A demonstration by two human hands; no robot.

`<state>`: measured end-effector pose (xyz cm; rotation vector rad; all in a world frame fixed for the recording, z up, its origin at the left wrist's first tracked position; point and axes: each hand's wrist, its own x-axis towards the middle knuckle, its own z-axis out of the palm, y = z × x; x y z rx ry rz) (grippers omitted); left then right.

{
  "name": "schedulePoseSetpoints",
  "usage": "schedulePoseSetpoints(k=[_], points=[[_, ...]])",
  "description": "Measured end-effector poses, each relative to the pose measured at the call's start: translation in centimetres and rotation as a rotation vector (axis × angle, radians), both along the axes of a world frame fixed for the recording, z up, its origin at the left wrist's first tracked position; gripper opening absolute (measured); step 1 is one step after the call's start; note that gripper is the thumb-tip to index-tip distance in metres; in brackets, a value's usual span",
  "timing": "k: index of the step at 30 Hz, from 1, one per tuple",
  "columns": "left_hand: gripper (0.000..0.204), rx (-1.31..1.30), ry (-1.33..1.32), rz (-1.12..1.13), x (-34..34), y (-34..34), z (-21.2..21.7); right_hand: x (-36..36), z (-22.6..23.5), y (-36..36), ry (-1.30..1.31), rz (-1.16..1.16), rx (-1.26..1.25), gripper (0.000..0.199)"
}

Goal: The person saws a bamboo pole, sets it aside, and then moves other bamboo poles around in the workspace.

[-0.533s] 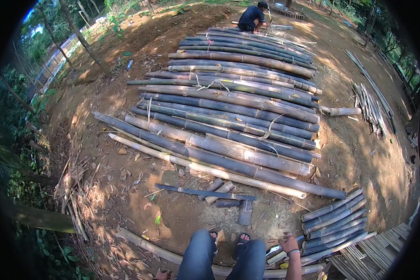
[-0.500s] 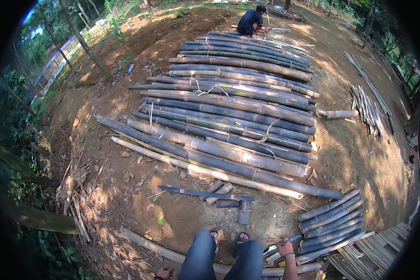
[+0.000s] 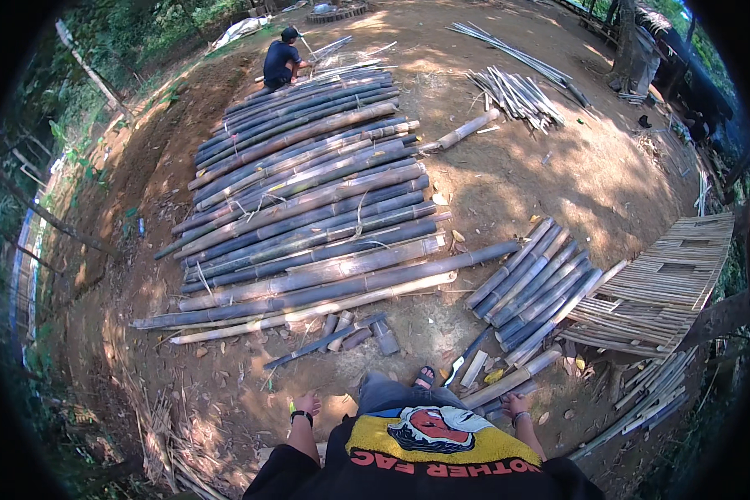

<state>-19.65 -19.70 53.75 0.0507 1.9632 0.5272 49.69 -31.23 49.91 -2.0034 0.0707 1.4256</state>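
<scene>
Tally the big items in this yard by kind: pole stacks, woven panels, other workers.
Stack of long bamboo poles: 1
Bundle of shorter poles: 1
Woven bamboo panel: 1
Crouching co-worker: 1
Total: 4

Both arms enter from the bottom centre of the frame and hang down at the person's sides. The left hand [image 3: 307, 406], lower centre-left, wears a dark wristband and holds nothing, fingers loosely curled. The right hand [image 3: 515, 405], lower centre-right, wears a bracelet and likewise hangs empty, fingers relaxed.
</scene>
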Motion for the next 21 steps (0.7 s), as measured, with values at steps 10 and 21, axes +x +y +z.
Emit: schedulePoseSetpoints(k=[10, 21], points=[[0.030, -0.031, -0.114, -0.411, 18.6, 9.0, -0.3, 5.2, -2.7, 7.8, 0.055, 0.127, -0.038, 0.030], [0.037, -0.199, -0.015, -0.485, 28.4, 28.0, -1.0, 19.9, 2.3, 24.8, 0.009, -0.102, -0.176, 0.026]])
